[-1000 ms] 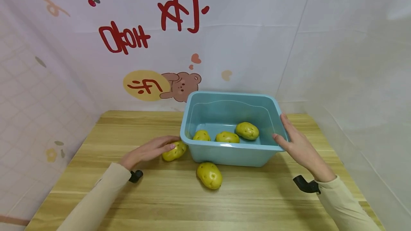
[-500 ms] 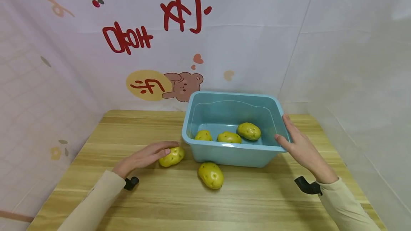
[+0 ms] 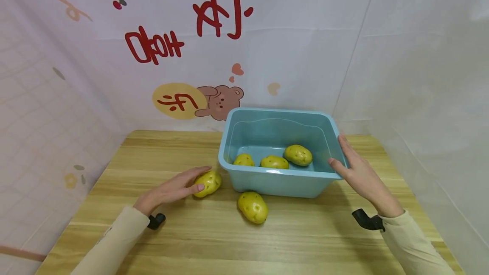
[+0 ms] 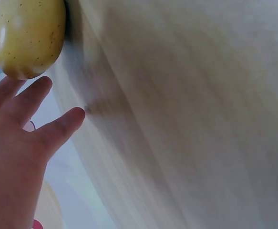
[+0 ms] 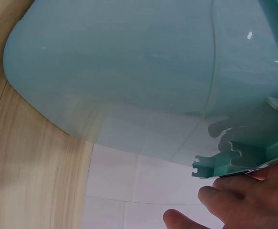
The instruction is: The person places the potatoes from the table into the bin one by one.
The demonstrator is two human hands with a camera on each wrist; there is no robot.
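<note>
In the head view, a yellow potato point(image 3: 209, 184) lies on the table left of a light blue plastic bin point(image 3: 275, 183). My left hand point(image 3: 172, 188) is right at this potato, thumb at its front and fingers at its far side. The left wrist view shows the left hand's fingers point(image 4: 34, 98) spread and only slightly bent, their tips close to the potato point(image 4: 28, 36). My right hand point(image 3: 363, 177) holds the bin's right rim, thumb over the edge and fingers along the outside. Below that rim, the right wrist view shows its fingers point(image 5: 220, 200); the thumb is hidden there.
Inside the bin are three potatoes: one at the left point(image 3: 244, 160), a middle potato point(image 3: 274, 162) and a right one point(image 3: 298, 155). Another potato point(image 3: 253, 208) lies on the wooden table point(image 3: 244, 245) before the bin. A printed white backdrop point(image 3: 298, 54) stands behind.
The potato by my left hand has shifted slightly left and nearer, away from the bin, and turned a little. My left hand moved back with it. My right hand stays on the rim.
</note>
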